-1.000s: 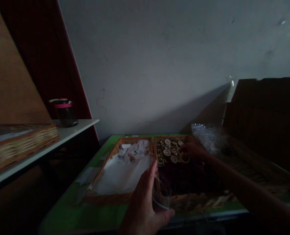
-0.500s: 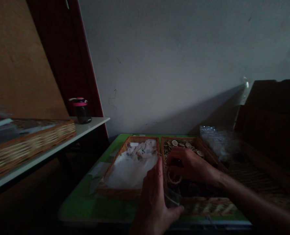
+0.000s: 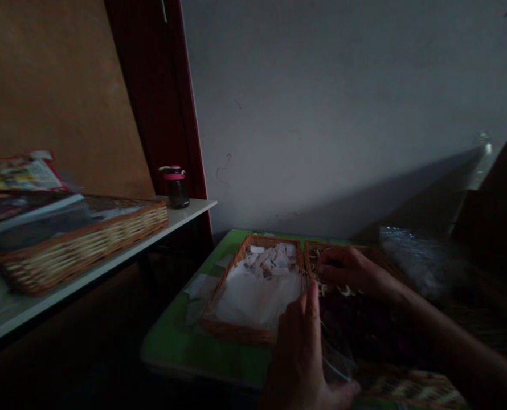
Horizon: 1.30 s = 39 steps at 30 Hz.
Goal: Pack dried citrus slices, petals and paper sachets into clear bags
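My left hand (image 3: 302,347) is low in the middle of the view, curved around a clear plastic bag (image 3: 339,356), thumb stretched out to the right. Just beyond it, my right hand (image 3: 347,267) reaches over a wicker basket (image 3: 407,384) of dried goods. Its fingers are bent together; what they hold, if anything, is hidden. Pale dried slices (image 3: 344,291) show under the right hand, and a dark, purplish heap (image 3: 377,324) lies closer to me. To the left stands a second wicker basket (image 3: 236,336) with white sachets (image 3: 274,259) and white translucent sheets (image 3: 253,299).
Both baskets stand on a green table (image 3: 172,341) against a grey wall (image 3: 322,114). Clear plastic bags (image 3: 411,256) lie at the right, near dark cardboard (image 3: 497,228). On the left shelf (image 3: 197,210) are a bottle (image 3: 177,188) and a loaded wicker basket (image 3: 91,242).
The view has turned left, so everything sits further right. My right hand has moved away from the plastic bag, back over the slices. A ring-shaped slice earlier seen near its fingers no longer shows there.
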Each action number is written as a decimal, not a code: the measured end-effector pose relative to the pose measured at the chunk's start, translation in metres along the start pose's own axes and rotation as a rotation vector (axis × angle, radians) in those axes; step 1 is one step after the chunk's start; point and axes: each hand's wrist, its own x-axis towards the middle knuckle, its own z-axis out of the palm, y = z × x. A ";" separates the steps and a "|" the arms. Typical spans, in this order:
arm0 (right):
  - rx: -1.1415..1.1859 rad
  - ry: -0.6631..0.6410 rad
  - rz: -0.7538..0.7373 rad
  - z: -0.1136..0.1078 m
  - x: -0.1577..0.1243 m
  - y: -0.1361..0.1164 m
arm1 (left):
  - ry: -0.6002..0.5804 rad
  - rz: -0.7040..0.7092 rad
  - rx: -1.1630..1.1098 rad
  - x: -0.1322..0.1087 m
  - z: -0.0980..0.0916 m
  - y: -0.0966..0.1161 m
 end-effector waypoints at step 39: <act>-0.499 0.122 0.068 0.046 0.154 0.070 | 0.082 -0.033 0.021 0.001 -0.006 -0.033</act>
